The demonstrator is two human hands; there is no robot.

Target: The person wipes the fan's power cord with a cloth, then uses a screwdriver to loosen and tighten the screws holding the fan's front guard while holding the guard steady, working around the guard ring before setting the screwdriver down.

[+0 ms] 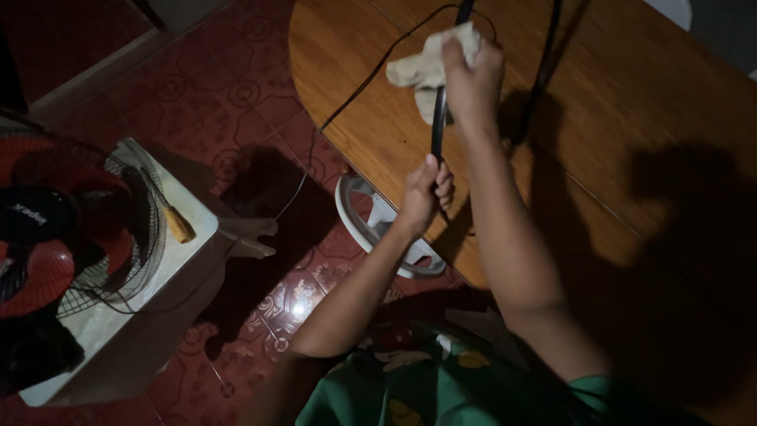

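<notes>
- Nearest the camera, at the bottom edge, a green printed garment point(441, 386) covers the person's lap, and both bare forearms reach up from it.
- The left hand point(426, 193) is clenched in a fist around the lower part of a black pole point(438, 126), just above a white plastic ring point(371, 229) that lies on the floor against the table edge.
- The right hand point(473, 75) sits higher on the same pole, closed on a pale cloth point(426, 63) and pressing it against the pole; the cloth bunches out to the left of the fingers.
- The pole runs up over a wooden table point(631, 118) and out of the top of the frame, with its shadow to the right.
- A thin black cord point(355, 95) trails from the pole's upper end, across the table and down onto the red patterned floor tiles point(236, 95).
- To the left, well apart from the hands, a white stool point(193, 225) carries a wire fan grille point(134, 237) with red blades point(31, 276) behind it, and a screwdriver point(175, 222) with a yellowish handle.
</notes>
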